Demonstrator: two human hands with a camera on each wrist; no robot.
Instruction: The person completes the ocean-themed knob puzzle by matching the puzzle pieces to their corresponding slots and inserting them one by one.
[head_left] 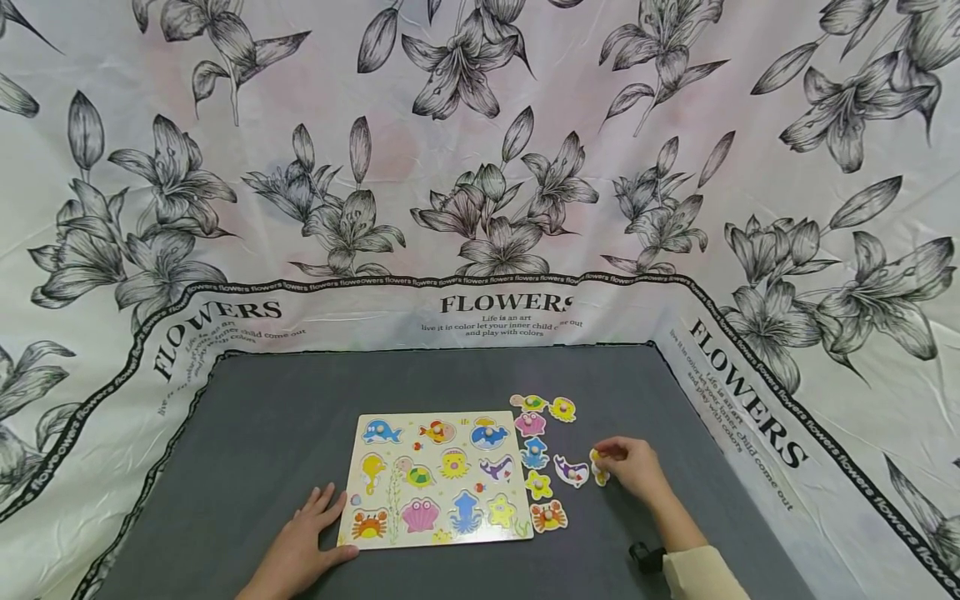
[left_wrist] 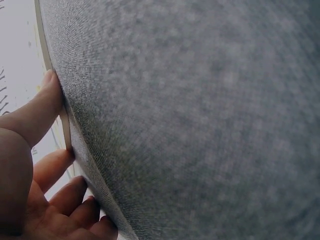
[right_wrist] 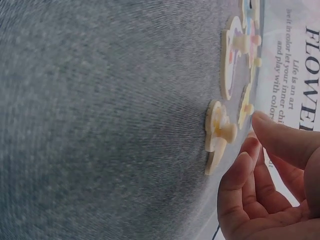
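A wooden peg puzzle board (head_left: 442,539) with sea animals lies on the grey table. My left hand (head_left: 303,533) rests at its lower left corner; thumb and index finger touch the edge in the left wrist view. At the right, my right hand (head_left: 636,468) hovers beside a yellow seahorse piece (head_left: 599,468). In the right wrist view, its bent fingers stand slightly apart from the piece's wooden knob (right_wrist: 229,132). A purple whale piece (head_left: 572,471) lies just left of the seahorse. Knobbed blue dolphin (head_left: 382,431), fish (head_left: 437,431) and blue whale (head_left: 489,433) pieces sit in the board's top row.
Along the board's right edge lie several loose pieces, among them a turtle (head_left: 531,402), a pink shell (head_left: 530,424), a blue squid (head_left: 534,453), a star (head_left: 537,484) and a crab (head_left: 548,516). A flower-printed cloth (head_left: 502,242) hangs around the table (head_left: 285,417).
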